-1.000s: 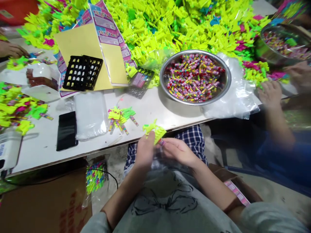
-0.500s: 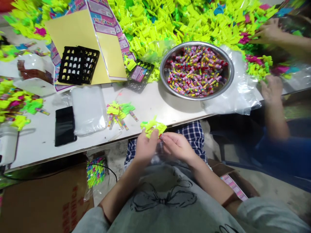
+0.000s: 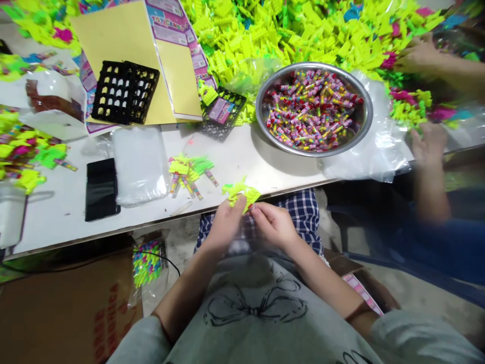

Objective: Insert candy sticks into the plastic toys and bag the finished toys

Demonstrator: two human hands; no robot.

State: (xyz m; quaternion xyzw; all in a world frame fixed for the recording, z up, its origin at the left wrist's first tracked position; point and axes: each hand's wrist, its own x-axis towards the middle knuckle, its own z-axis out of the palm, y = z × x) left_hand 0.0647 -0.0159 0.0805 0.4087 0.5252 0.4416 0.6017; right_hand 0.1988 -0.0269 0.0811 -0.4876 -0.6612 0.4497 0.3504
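Note:
Near the table's front edge, my left hand (image 3: 228, 222) grips a yellow-green plastic toy (image 3: 242, 191). Against the toy's lower right side, my right hand (image 3: 273, 221) pinches a small candy tube (image 3: 251, 207) with a red end. To the left on the table lies a small pile of yellow and green toys (image 3: 185, 168) with candy tubes sticking out. A steel bowl (image 3: 261, 124) full of wrapped candy tubes (image 3: 314, 111) stands beyond my right hand.
A large heap of yellow-green toys (image 3: 303, 30) covers the back. On the left are a black phone (image 3: 101, 189), clear bags (image 3: 140, 167), black trays (image 3: 125, 93) and printed sheets (image 3: 182, 76). At right, a co-worker's hands (image 3: 430, 139) are at the toys.
The view has shifted slightly, so the table's things appear moved a little. My hands stay together at the toy, with the candy tube still at its lower right side.

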